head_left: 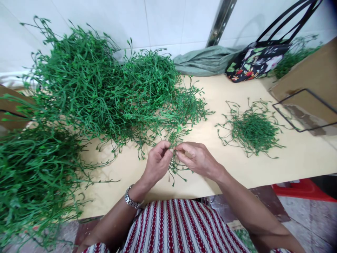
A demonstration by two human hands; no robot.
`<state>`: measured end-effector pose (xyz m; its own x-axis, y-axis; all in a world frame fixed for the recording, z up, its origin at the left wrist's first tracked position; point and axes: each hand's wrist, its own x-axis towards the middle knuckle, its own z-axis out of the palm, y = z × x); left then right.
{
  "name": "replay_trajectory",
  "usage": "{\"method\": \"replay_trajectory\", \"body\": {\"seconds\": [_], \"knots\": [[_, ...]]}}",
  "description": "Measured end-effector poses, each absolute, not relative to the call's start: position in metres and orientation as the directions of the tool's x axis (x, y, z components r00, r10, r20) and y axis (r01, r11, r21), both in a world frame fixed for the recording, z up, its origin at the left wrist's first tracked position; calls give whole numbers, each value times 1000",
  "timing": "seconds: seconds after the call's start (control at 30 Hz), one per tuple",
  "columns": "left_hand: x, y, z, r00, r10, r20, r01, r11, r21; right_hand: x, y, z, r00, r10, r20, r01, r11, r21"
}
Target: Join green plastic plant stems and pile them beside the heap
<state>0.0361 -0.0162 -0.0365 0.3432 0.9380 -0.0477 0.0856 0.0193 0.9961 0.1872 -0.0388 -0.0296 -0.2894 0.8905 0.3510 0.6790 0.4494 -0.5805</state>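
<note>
Close to the table's front edge, my left hand (157, 161) and my right hand (198, 158) meet fingertip to fingertip. Both are closed in a pinch on a small sprig of thin green stems (174, 165), which look like artificial plant stems. Its ends stick out above and below my fingers; the exact spot of the pinch is partly hidden. Just beyond my hands begins a big tangled heap of similar green stems (100, 91). To the right, apart from my right hand, lies a smaller loose pile of stems (254, 130).
Another thick heap of stems (34, 175) covers the near left of the pale table (210, 137). At the back lie a grey-green cloth (205, 61) and a floral bag (259, 61). A cardboard box (313, 77) and a black wire frame (289, 124) stand at the right.
</note>
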Motion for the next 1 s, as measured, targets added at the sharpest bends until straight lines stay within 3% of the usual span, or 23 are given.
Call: {"method": "replay_trajectory", "body": {"seconds": [0.17,0.47,0.77,0.87,1.0], "knots": [[38,-17,-30,332,941,-70,-25,83,996,186,-37,-32,-299,850,434,678,510,-530],[37,-11,-33,479,845,-239,-138,341,930,183,-42,-46,-317,785,532,767,542,-343],[35,-5,-28,498,818,-290,79,290,954,180,-46,-48,-319,765,559,818,520,-245],[34,-3,-27,542,800,-258,69,264,962,177,-46,-44,-298,767,568,801,524,-288],[33,1,-25,572,789,-224,68,226,972,177,-46,-39,-263,843,470,708,500,-499]]}}
